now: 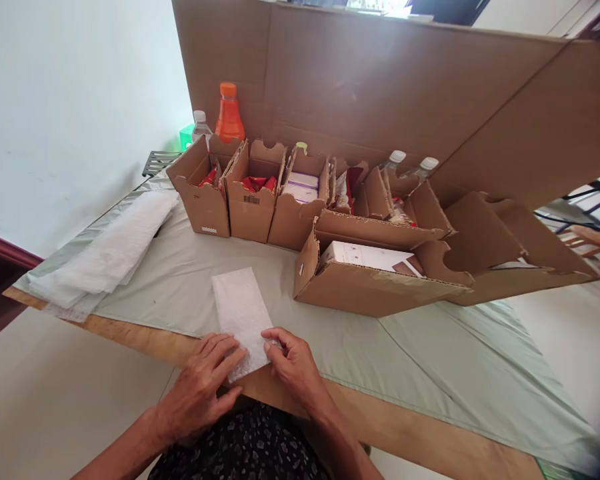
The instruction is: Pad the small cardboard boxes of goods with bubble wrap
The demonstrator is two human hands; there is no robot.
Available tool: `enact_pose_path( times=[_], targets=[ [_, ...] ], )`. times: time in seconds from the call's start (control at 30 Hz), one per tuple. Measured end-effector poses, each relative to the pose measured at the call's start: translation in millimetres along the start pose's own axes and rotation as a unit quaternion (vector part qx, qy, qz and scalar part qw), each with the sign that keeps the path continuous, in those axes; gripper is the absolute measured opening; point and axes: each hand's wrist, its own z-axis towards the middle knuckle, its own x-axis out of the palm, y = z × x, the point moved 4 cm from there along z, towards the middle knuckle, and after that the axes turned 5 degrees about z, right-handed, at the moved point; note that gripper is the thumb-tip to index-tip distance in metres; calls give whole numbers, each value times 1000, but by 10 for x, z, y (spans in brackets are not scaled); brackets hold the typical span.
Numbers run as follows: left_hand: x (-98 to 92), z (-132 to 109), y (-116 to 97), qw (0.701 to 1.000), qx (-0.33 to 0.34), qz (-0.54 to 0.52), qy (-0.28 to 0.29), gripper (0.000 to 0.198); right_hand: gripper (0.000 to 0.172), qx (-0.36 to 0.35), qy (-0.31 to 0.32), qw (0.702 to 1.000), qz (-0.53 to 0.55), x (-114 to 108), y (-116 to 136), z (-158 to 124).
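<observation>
A flat white rectangle of bubble wrap (244, 303) lies on the cloth, its near end reaching the table's wooden front edge. Over its lower left part rests my left hand (203, 377), palm down with the fingers stretched out and the thumb apart. At the right border of the bubble wrap, my right hand (293, 363) pinches the edge between thumb and fingers. Whether anything is inside the wrap, I cannot tell. More bubble wrap (115, 243) is piled at the table's left side.
Several cardboard bins (253, 217) with red packets and white boxes line the back. A nearer bin (380, 293) holds a white box (365, 257). An orange bottle (229, 117) and clear bottles stand behind. A tall cardboard panel (350, 87) closes off the far side.
</observation>
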Motion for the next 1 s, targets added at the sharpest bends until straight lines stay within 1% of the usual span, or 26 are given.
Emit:
enact_pose_path(
  times=[0.1,0.13,0.2,0.23,0.3,0.37,0.43,0.47,0.5,0.53,0.63,0.67,0.7,0.77,0.87,0.93,1.0],
  targets=[
    [45,34,37,999,-5,-9,-34,42,33,32,15,996,78,11,-26,25],
    [42,40,45,999,-4,-19,-50,40,33,35,18,996,85,-2,-30,19],
    [17,53,71,995,-18,-47,-84,36,35,23,16,997,68,-73,-29,-21],
    [3,60,92,993,-35,-64,-96,32,38,7,8,999,43,-133,-19,-54],
    [-13,77,142,987,-83,-98,-100,25,48,-50,-18,998,-31,-275,27,-129],
    [-23,93,180,980,-122,-125,-94,21,62,-122,-29,986,-112,-374,102,-189],
    [-36,107,204,974,-149,-145,-92,19,73,-184,-9,968,-171,-373,171,-197],
    [-43,113,213,970,-162,-154,-91,18,75,-204,7,962,-183,-341,193,-177],
    [-50,120,222,967,-177,-162,-87,17,72,-214,22,959,-183,-296,204,-140],
    [-53,126,232,963,-195,-170,-81,17,66,-212,30,962,-170,-247,203,-92],
    [-44,139,262,945,-259,-194,-55,21,36,-162,33,981,-98,-112,149,72],
    [-33,141,272,938,-279,-198,-49,23,29,-143,28,986,-78,-78,126,116],
    [-23,143,283,934,-294,-197,-50,24,26,-129,24,989,-65,-50,109,151],
    [-2,147,305,934,-307,-172,-68,23,27,-115,13,992,-55,-12,95,204],
    [41,154,345,943,-301,-101,-96,22,31,-104,-12,992,-77,11,103,261],
    [86,164,373,950,-296,-59,-81,23,32,-105,-26,989,-105,15,110,267],
    [121,177,397,953,-295,-28,-54,23,32,-133,-54,980,-137,-8,124,212]
  ],
)
